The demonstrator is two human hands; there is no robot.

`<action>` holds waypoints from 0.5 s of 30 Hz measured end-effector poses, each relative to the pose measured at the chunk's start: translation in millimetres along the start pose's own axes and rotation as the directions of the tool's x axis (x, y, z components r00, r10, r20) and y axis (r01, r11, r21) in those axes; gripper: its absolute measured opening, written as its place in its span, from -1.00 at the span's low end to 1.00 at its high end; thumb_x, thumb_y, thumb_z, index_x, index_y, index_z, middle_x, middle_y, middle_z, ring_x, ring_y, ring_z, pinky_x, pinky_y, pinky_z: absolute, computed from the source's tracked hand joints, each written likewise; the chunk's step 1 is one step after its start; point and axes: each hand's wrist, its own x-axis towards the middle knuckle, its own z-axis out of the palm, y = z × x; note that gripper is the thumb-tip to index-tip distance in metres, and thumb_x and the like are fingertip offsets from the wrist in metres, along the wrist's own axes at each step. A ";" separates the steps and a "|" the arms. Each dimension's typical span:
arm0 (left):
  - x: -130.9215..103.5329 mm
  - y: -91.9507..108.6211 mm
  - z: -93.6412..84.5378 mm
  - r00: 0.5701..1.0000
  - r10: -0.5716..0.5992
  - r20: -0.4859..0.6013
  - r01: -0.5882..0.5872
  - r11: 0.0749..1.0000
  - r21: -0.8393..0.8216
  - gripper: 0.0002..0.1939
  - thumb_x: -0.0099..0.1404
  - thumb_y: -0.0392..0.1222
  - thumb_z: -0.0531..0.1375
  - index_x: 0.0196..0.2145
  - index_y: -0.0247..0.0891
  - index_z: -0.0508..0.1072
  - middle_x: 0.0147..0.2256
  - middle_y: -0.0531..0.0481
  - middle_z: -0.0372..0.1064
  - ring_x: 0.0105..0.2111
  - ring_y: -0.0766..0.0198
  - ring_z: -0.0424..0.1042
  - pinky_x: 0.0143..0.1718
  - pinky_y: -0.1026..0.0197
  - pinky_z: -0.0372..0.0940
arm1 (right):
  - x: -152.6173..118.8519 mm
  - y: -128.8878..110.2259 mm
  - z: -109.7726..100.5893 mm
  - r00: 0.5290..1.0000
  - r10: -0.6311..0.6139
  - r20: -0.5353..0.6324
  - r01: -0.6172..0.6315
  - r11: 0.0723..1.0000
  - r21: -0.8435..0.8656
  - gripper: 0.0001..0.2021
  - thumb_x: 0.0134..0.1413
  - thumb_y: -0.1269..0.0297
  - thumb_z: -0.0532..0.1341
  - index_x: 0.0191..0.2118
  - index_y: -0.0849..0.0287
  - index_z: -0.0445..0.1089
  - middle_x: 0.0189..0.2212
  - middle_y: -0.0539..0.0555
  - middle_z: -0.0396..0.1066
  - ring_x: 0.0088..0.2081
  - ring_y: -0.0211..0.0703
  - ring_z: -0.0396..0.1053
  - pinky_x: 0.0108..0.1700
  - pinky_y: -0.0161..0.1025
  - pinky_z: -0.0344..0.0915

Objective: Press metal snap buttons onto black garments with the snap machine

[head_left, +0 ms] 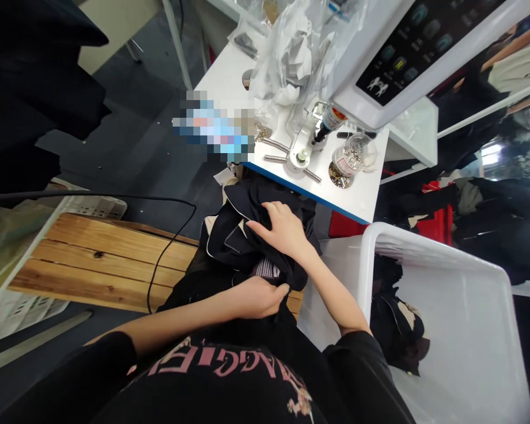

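You wear a black T-shirt whose short left sleeve and right sleeve are plain black and look loose. Across your chest runs pink block lettering, upside down from here and bent by the folds. A small floral print in pink and cream sits at its right end. Your left hand and right hand are ungloved, your forearms bare.

Garment: matt cloth
Bench: grained wood, slight sheen
Bin: smooth, glossy plastic
Ridged rods: shiny metal
Bag: clear, glossy plastic
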 end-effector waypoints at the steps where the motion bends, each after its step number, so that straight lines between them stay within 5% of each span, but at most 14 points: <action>1: 9.1 4.6 5.7 0.999 0.045 0.013 -0.046 0.998 0.038 -0.75 0.28 -0.26 0.01 -0.11 -0.42 0.31 -0.51 -0.09 0.45 -0.56 0.12 0.46 -0.61 0.19 0.23 | 11.9 -5.3 10.5 0.999 0.016 0.031 -0.013 0.994 -0.109 -0.39 0.10 -0.21 0.08 0.00 0.29 0.31 -0.07 0.28 0.35 -0.03 0.14 0.29 -0.08 -0.02 0.30; 3: 21.5 12.2 13.2 0.995 0.084 0.049 -0.088 0.993 0.084 -0.70 0.25 -0.28 0.06 -0.09 -0.52 0.31 -0.52 -0.12 0.45 -0.58 0.10 0.45 -0.64 0.15 0.23 | 33.5 -13.7 33.5 0.993 0.057 0.102 -0.032 0.973 -0.229 -0.43 0.06 -0.14 0.17 -0.08 0.36 0.35 -0.09 0.36 0.36 -0.03 0.23 0.29 -0.07 0.04 0.28; 6: 20.3 17.3 6.3 0.996 0.073 0.056 -0.078 0.993 0.094 -0.64 0.30 -0.13 0.10 -0.09 -0.52 0.33 -0.52 -0.14 0.45 -0.57 0.08 0.46 -0.64 0.13 0.24 | 49.8 -18.1 52.8 0.980 0.080 0.183 -0.035 0.970 -0.239 -0.75 0.18 0.25 0.13 -0.12 0.33 0.38 -0.21 0.31 0.45 -0.16 0.12 0.41 -0.18 -0.07 0.32; 8: 5.3 12.1 -10.7 0.999 0.039 -0.011 -0.038 0.999 0.019 -0.69 0.34 -0.03 0.04 -0.21 -0.36 0.40 -0.52 -0.10 0.45 -0.53 0.12 0.47 -0.58 0.17 0.28 | 43.3 -15.3 46.0 0.980 0.074 0.185 -0.032 0.975 -0.220 -0.75 0.21 0.38 0.04 -0.05 0.23 0.36 -0.31 0.19 0.49 -0.27 0.02 0.45 -0.27 -0.14 0.33; 10: -16.3 -2.1 -32.6 0.972 -0.079 -0.220 0.053 0.991 -0.121 -0.73 0.38 -0.09 -0.03 -0.29 -0.24 0.40 -0.49 -0.03 0.45 -0.46 0.21 0.48 -0.45 0.23 0.33 | 22.5 -9.7 23.5 0.988 0.061 0.144 -0.036 0.985 -0.168 -0.70 0.25 0.36 0.00 0.05 0.11 0.29 -0.28 0.11 0.50 -0.26 -0.04 0.47 -0.26 -0.19 0.34; 11: -26.9 -12.2 -43.6 0.904 -0.189 -0.384 0.118 0.972 -0.201 -0.76 0.38 -0.14 -0.04 -0.23 -0.21 0.39 -0.43 -0.02 0.45 -0.40 0.25 0.48 -0.37 0.24 0.35 | 7.9 -7.0 7.9 0.992 0.056 0.110 -0.041 0.990 -0.134 -0.69 0.26 0.34 -0.02 0.07 0.07 0.27 -0.22 0.08 0.49 -0.20 -0.08 0.46 -0.22 -0.21 0.35; 13: -42.1 -35.6 -63.3 0.670 -0.368 -0.645 0.222 0.928 -0.299 -0.68 0.32 -0.11 0.08 0.01 -0.20 0.27 -0.20 -0.11 0.44 -0.19 0.19 0.46 -0.15 0.15 0.36 | -26.4 -3.6 -27.0 0.998 -0.048 -0.027 0.052 0.987 0.154 -0.69 0.27 0.35 -0.06 0.04 0.09 0.30 -0.11 0.08 0.45 -0.09 -0.16 0.42 -0.09 -0.26 0.33; 14: -45.1 -47.1 -71.5 0.600 -0.374 -0.707 0.239 0.927 -0.288 -0.45 0.25 -0.03 0.18 0.13 -0.22 0.14 -0.02 -0.22 0.36 -0.01 0.08 0.38 -0.01 0.04 0.32 | -44.6 -3.4 -44.7 0.994 -0.080 -0.071 0.095 0.968 0.234 -0.69 0.26 0.34 -0.06 0.00 0.07 0.33 -0.13 0.06 0.44 -0.11 -0.17 0.42 -0.09 -0.25 0.34; 15: -44.5 -57.1 -78.8 0.594 -0.337 -0.731 0.229 0.941 -0.247 -0.21 0.15 0.04 0.26 0.21 -0.25 0.00 0.13 -0.32 0.19 0.16 -0.03 0.21 0.12 -0.08 0.21 | -63.1 -3.8 -61.4 0.989 -0.123 -0.086 0.142 0.950 0.278 -0.69 0.25 0.36 -0.05 -0.02 0.04 0.35 -0.17 0.05 0.45 -0.13 -0.17 0.42 -0.11 -0.24 0.35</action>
